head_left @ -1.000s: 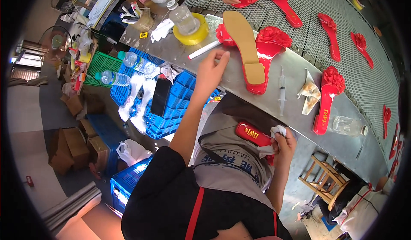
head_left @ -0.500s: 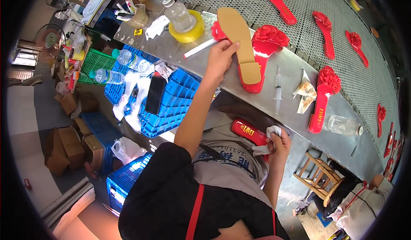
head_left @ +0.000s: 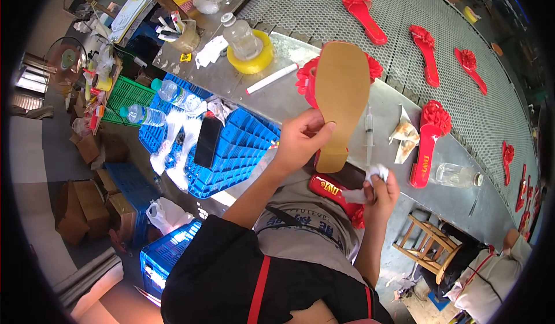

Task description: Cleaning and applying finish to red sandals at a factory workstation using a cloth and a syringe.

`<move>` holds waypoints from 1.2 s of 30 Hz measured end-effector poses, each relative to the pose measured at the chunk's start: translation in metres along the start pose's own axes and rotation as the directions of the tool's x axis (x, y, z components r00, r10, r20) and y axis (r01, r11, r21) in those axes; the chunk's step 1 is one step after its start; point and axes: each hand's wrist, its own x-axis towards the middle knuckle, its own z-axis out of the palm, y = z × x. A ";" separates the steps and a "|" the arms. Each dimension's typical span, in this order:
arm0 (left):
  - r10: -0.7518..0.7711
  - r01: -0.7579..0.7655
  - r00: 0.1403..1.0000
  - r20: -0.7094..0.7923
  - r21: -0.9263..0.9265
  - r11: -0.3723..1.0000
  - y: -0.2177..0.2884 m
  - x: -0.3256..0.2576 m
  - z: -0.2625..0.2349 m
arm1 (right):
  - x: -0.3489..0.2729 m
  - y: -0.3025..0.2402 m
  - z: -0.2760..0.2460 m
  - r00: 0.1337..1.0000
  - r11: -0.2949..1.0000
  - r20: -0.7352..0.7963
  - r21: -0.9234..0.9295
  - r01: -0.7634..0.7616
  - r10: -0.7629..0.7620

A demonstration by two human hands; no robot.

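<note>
Centre of the frame: the left hand (head_left: 300,142) is closed around the heel end of a red sandal (head_left: 338,101), held sole-up so its flat, tan, matte underside faces the viewer; a ruffled red flower trim shows behind the toe. Just right and lower, the right hand (head_left: 381,192) is clenched on a crumpled white cloth (head_left: 376,172), near a second red sandal (head_left: 335,194) lying in the lap. The wiping appears mid-way: this pair in hand, several finished-looking sandals (head_left: 428,136) resting on the steel counter (head_left: 289,92) and mesh conveyor (head_left: 416,11) at upper right. A clear syringe (head_left: 369,136) lies beside the sole
</note>
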 end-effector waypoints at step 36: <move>0.281 -0.305 0.952 0.120 0.395 0.866 0.027 -0.017 0.054 | 0.032 -0.013 0.054 0.997 0.868 0.054 0.491 -0.069 0.048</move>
